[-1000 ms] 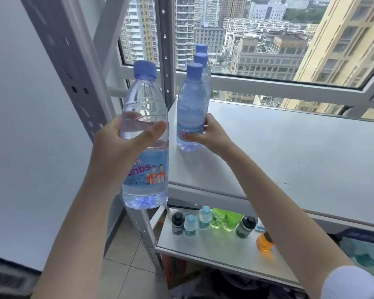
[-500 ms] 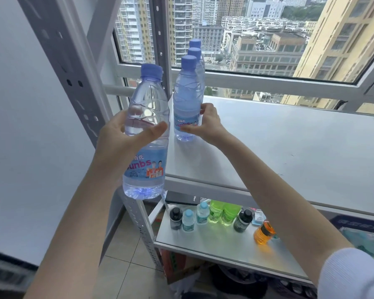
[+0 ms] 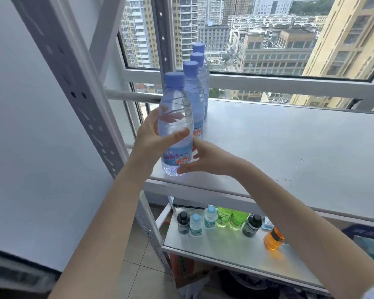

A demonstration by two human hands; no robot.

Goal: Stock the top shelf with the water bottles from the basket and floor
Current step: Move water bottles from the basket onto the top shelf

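My left hand (image 3: 148, 140) grips a clear water bottle (image 3: 175, 117) with a blue cap and blue label around its middle. The bottle is upright at the front left corner of the white top shelf (image 3: 279, 147); I cannot tell whether its base touches the shelf. My right hand (image 3: 212, 161) reaches in from the right, with straight fingers and thumb touching the bottle's lower part. Directly behind it, three matching bottles stand in a row running toward the window: the nearest (image 3: 197, 100), the middle one (image 3: 198, 58) and the farthest (image 3: 199, 47).
A perforated grey shelf post (image 3: 78, 93) rises just left of the bottle. The lower shelf (image 3: 225, 251) carries several small bottles, among them green ones (image 3: 231, 219) and an orange one (image 3: 273, 238). A cardboard box (image 3: 181, 268) sits below on the tiled floor.
My left hand moved the bottle right and forward onto the shelf corner, in front of the row. My right hand let go of the nearest standing bottle and came back to the held one.
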